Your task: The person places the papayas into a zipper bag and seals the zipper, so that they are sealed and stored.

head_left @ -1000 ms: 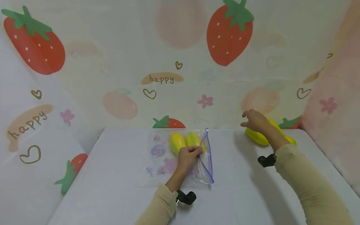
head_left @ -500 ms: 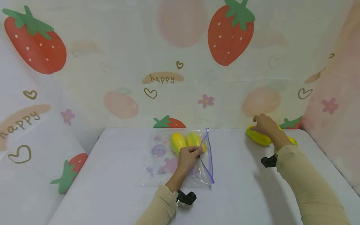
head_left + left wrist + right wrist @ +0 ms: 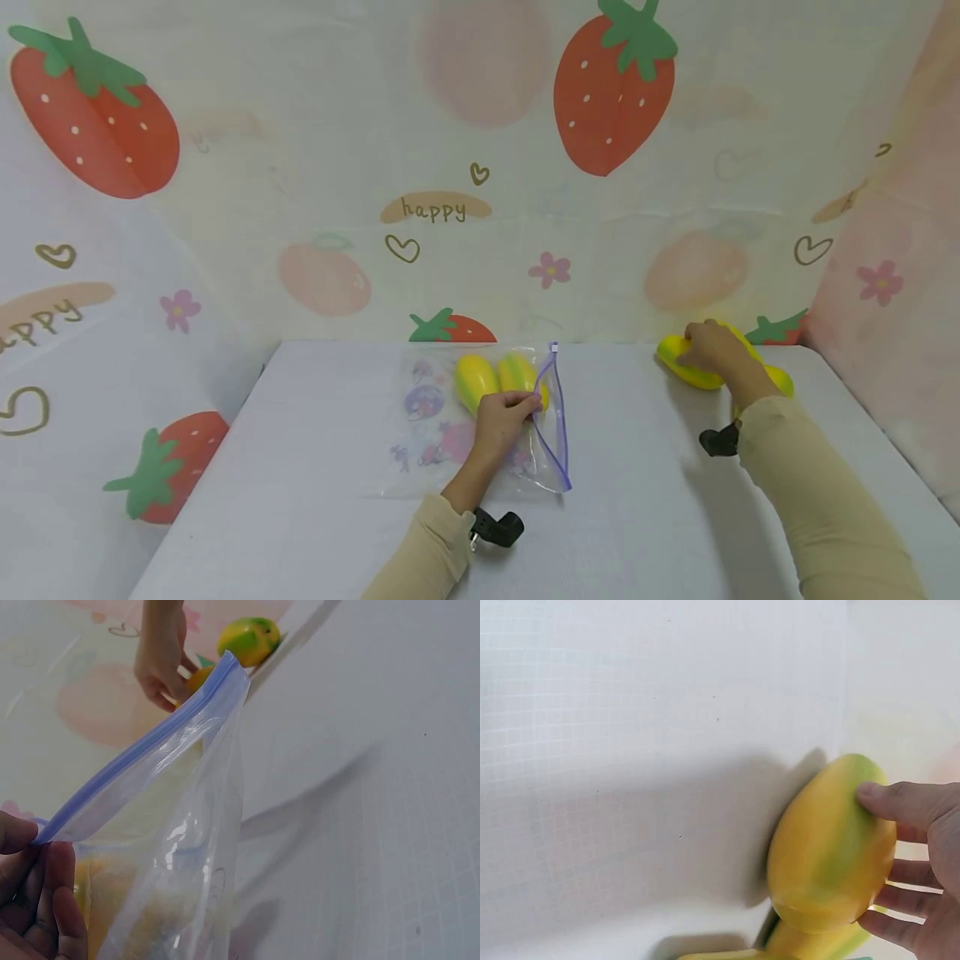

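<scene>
My left hand pinches the purple zip edge of a clear printed zip bag between thumb and fingers. Its mouth gapes to the right, and the left wrist view shows the raised purple strip. Inside lie two yellow-green papayas. At the back right, my right hand grips another papaya, thumb on its upper face and fingers around its far side. That papaya lies at the table's back edge, partly covered by the hand in the head view.
More papayas lie beside and behind the right hand, close together. A white cloth covers the table. The backdrop, printed with strawberries, rises right behind the table's back edge. Black wrist cameras sit on both wrists.
The right hand has moved slightly right and lowered from above the papayas onto one, its fingers closing around it. The left hand and the bag hold still.
</scene>
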`<state>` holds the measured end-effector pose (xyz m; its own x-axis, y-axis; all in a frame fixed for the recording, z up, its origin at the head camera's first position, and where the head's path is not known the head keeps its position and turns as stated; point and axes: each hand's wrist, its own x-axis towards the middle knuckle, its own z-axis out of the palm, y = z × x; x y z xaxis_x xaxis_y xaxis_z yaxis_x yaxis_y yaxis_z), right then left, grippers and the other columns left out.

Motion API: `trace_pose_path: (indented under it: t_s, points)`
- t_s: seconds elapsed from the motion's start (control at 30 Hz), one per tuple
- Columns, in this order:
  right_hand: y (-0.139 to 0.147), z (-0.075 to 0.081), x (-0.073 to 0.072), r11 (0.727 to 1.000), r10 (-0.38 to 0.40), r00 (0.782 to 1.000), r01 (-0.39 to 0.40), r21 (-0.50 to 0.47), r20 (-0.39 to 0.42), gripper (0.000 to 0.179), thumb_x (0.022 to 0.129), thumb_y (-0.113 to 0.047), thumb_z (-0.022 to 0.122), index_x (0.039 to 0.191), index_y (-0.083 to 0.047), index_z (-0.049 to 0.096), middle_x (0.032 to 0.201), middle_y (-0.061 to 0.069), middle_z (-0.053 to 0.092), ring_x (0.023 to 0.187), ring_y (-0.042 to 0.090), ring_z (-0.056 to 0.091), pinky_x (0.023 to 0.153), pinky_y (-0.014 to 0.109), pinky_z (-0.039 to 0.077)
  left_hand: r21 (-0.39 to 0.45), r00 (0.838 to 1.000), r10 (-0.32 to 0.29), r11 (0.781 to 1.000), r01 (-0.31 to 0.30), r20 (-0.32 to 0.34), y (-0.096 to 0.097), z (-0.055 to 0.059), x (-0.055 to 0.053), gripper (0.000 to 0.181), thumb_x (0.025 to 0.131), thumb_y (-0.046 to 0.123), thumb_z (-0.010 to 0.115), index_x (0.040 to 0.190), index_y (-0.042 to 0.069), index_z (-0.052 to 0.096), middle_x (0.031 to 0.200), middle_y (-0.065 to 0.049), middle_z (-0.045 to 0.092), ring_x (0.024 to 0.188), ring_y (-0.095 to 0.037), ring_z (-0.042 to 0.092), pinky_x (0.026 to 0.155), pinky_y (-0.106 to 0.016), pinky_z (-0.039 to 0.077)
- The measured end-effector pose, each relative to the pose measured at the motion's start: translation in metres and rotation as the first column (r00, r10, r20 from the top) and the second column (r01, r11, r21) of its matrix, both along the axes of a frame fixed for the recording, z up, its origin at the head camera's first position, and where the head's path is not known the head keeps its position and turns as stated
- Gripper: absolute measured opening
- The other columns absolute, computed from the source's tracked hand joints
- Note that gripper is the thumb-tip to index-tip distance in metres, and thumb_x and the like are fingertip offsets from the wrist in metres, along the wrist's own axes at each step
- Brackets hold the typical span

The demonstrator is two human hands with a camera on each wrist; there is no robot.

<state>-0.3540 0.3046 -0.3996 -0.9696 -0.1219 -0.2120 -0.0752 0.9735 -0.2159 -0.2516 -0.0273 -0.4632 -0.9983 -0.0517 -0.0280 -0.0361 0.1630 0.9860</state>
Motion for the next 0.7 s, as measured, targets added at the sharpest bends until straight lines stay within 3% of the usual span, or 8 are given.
trace_pose_path:
  t_s: [0.7]
  points:
    - [0.000, -0.015, 0.003, 0.999, -0.045, 0.999, 0.045, 0.019, -0.030, 0.067, 0.083, -0.019, 0.071, 0.133, 0.014, 0.041, 0.127, 0.038, 0.043, 0.114, 0.052, 0.043, 0.103, 0.064, 0.035, -0.005, 1.000, -0.005, 1.000, 0.005, -0.002, 0.000, -0.001, 0.000, 0.024, 0.089, 0.021, 0.069, 0.096, 0.000, 0.076, 0.085, -0.012, 0.075, 0.068, -0.006, 0.060, 0.067, -0.020, 0.051]
